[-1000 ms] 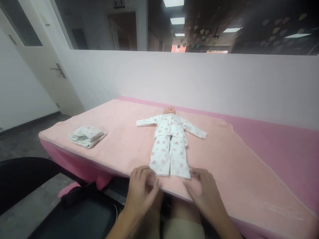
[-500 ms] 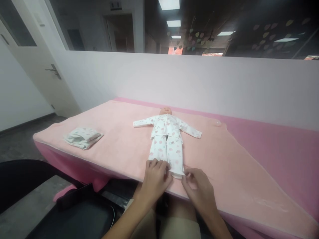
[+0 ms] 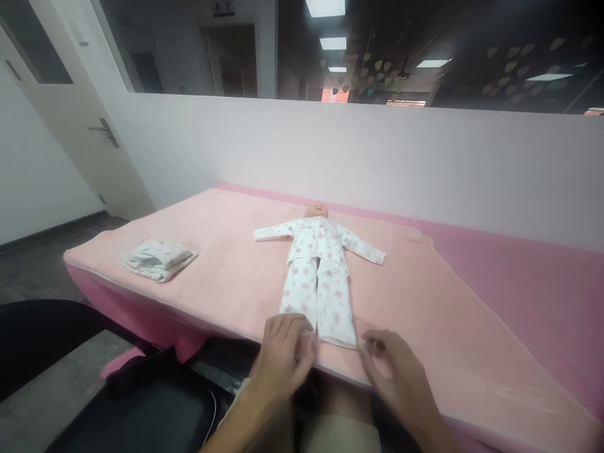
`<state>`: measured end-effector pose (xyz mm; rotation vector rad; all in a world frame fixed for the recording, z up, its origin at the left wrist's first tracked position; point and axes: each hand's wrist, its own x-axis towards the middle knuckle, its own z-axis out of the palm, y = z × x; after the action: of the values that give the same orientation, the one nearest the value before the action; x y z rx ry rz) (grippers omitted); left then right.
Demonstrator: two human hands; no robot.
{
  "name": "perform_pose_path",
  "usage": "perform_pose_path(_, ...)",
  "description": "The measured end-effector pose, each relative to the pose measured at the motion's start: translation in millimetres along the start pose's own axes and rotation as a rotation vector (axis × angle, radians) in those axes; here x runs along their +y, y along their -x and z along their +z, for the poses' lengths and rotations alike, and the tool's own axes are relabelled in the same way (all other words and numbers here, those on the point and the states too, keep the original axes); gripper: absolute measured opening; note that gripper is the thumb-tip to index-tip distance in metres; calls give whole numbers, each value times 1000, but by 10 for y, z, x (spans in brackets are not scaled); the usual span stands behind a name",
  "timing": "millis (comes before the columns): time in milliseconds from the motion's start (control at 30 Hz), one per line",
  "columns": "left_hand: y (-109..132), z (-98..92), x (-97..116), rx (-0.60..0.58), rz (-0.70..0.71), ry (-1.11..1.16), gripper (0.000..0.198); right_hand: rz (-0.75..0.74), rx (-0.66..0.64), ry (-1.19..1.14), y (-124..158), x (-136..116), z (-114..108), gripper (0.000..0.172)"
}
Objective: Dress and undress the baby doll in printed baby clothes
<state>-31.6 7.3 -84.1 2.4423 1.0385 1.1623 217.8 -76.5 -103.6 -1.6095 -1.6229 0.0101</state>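
A doll point(image 3: 316, 210) lies on its back, dressed in a white printed baby top point(image 3: 315, 239) with both sleeves spread. White printed baby trousers point(image 3: 336, 302) extend from under the top toward me. My left hand point(image 3: 285, 352) is over the lower end of the left trouser leg, fingers bent and thumb apart from them; it hides that cuff. Just beside the outer corner of the right cuff is my right hand point(image 3: 394, 368), its fingers loosely curved with nothing visible between them. The right cuff lies flat near the table edge.
A folded stack of printed baby clothes point(image 3: 159, 259) rests at the left on the peach blanket point(image 3: 226, 251). Pink cover point(image 3: 509, 270) shows at the right. A black chair point(image 3: 136, 402) stands at the front left; a white wall point(image 3: 377, 157) rises behind the table.
Both hands have come toward me and moved slightly apart. The trouser legs now reach nearer the table edge, and the right hand has drawn away from the right cuff's corner.
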Motion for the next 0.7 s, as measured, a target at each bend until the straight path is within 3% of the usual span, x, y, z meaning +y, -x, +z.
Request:
perform_pose_path(167, 57, -124, -118, -1, -14, -60, 37, 80, 28, 23, -203, 24, -155, 20)
perform_pose_path(333, 414, -209, -276, -86, 26, -147, 49, 94, 16, 42, -359, 59, -232, 27)
perform_pose_path(467, 537, -285, -329, -73, -3, -90, 40, 104, -9, 9, -441, 0, -208, 27)
perform_pose_path(567, 333, -344, -226, 54, -139, 54, 24, 125, -58, -67, -630, -112, -177, 28)
perform_pose_path(633, 51, -372, -116, 159, -216, 156, 20, 134, -85, -133, -858, -205, -157, 30)
perform_pose_path(700, -340, -369, -50, 189, -236, 250, 20, 134, -113, -192, -1167, -290, -124, 31)
